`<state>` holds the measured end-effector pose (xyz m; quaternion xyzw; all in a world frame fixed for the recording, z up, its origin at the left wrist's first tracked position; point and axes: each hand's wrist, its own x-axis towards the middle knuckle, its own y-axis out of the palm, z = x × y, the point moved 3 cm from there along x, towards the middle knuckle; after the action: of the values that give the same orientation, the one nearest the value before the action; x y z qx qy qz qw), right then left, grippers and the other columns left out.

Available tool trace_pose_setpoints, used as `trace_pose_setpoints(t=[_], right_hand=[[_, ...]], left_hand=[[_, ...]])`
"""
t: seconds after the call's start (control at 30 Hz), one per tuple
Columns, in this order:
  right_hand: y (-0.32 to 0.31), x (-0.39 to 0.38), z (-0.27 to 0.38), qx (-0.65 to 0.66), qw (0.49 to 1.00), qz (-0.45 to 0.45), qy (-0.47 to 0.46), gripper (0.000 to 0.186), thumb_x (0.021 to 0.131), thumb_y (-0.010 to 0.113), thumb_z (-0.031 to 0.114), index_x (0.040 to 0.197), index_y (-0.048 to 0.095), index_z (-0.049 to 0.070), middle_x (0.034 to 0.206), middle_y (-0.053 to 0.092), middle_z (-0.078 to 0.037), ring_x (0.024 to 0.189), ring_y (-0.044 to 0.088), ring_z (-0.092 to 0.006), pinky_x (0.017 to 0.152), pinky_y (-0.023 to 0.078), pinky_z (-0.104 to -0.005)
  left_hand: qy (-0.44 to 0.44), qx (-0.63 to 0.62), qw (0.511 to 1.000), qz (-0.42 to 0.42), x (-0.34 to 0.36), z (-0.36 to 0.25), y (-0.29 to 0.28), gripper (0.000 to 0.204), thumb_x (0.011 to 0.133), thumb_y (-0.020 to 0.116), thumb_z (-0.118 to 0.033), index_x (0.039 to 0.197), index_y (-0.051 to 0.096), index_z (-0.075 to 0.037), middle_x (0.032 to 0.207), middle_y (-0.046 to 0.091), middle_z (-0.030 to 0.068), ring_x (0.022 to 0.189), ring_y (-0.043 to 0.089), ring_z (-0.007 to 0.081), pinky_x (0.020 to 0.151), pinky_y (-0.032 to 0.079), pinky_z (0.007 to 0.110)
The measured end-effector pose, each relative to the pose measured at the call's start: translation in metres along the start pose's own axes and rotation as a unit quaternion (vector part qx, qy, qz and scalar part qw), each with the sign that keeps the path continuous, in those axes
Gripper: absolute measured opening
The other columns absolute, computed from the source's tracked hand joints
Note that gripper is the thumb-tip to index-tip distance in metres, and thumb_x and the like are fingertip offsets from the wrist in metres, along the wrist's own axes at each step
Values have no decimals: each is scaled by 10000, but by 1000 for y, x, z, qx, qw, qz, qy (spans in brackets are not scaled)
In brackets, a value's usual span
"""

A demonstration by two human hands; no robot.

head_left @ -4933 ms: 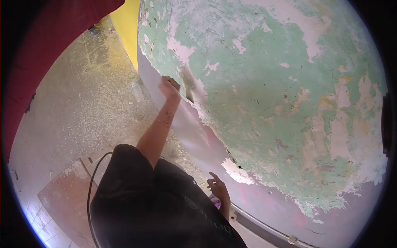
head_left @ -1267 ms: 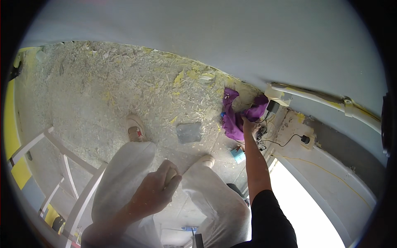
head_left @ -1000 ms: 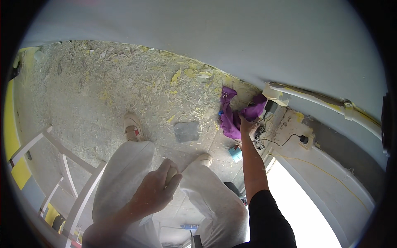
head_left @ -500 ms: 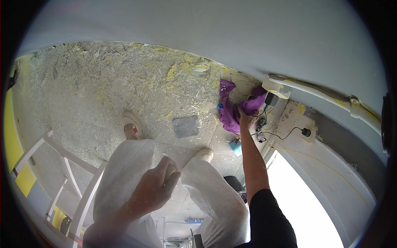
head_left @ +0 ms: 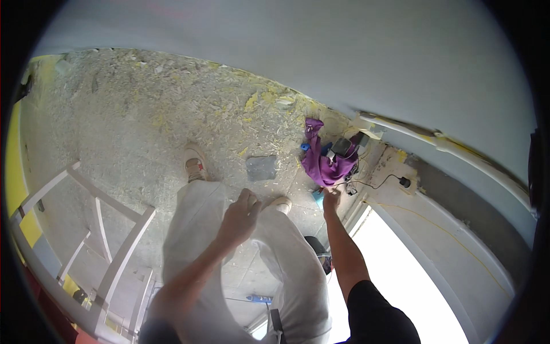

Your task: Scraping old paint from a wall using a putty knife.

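Well, nearest to us comes the left hand (head_left: 242,215), fingers curled in above the pale trousers (head_left: 197,221), and whether anything sits inside that curl, I cannot tell. Further out, the right hand (head_left: 331,199) is down just beside the light-blue box (head_left: 317,199), its grip too small to read. Just past it, the purple cloth (head_left: 321,167) lies crumpled on the littered floor (head_left: 172,109), a black block (head_left: 342,147) against it, and beyond, the grey wall (head_left: 344,51)

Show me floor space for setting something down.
Open, lightly littered floor: between the white frame and left shoe, and between that shoe and the dark square. Crowded: around the right hand, with purple cloth, blue box and cord.
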<state>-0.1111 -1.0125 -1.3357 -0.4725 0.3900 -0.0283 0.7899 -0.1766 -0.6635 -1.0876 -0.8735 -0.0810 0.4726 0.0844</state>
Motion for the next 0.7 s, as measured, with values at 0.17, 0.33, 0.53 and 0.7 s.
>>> trace_pose_setpoints(t=[0.17, 0.33, 0.53, 0.7], right_hand=[[-55, -23, -25, -38, 971, 174, -157, 410, 807, 693, 174, 1162, 519, 64, 862, 643, -89, 670, 634, -151, 505, 494, -284], [-69, -150, 43, 79, 936, 341, -20, 333, 851, 632, 208, 1153, 548, 94, 887, 648, -90, 729, 660, -178, 620, 535, -322], [-63, -161, 49, -7, 930, 192, -315, 189, 828, 695, 204, 958, 653, 74, 842, 685, -119, 757, 671, -224, 688, 524, -332], [-55, 30, 8, -57, 979, -50, -188, 509, 710, 743, 239, 1137, 545, 44, 1067, 577, -214, 1007, 541, -405, 904, 425, -492]], left_hand=[[92, -89, 989, -73, -33, -32, 36, 165, 943, 548, -177, 970, 473, -33, 717, 618, 125, 638, 656, 226, 506, 498, 336], [78, -55, 992, -87, -88, -50, 12, 260, 939, 549, -224, 1062, 463, -12, 811, 625, 273, 827, 614, 465, 653, 457, 505], [68, -46, 994, -77, -106, -37, -1, 257, 947, 543, -245, 1044, 474, -18, 817, 644, 239, 823, 642, 421, 665, 479, 463], [109, -76, 989, -58, -68, -39, 14, 222, 951, 530, -234, 1005, 497, -22, 810, 657, 162, 768, 666, 296, 674, 491, 384]])
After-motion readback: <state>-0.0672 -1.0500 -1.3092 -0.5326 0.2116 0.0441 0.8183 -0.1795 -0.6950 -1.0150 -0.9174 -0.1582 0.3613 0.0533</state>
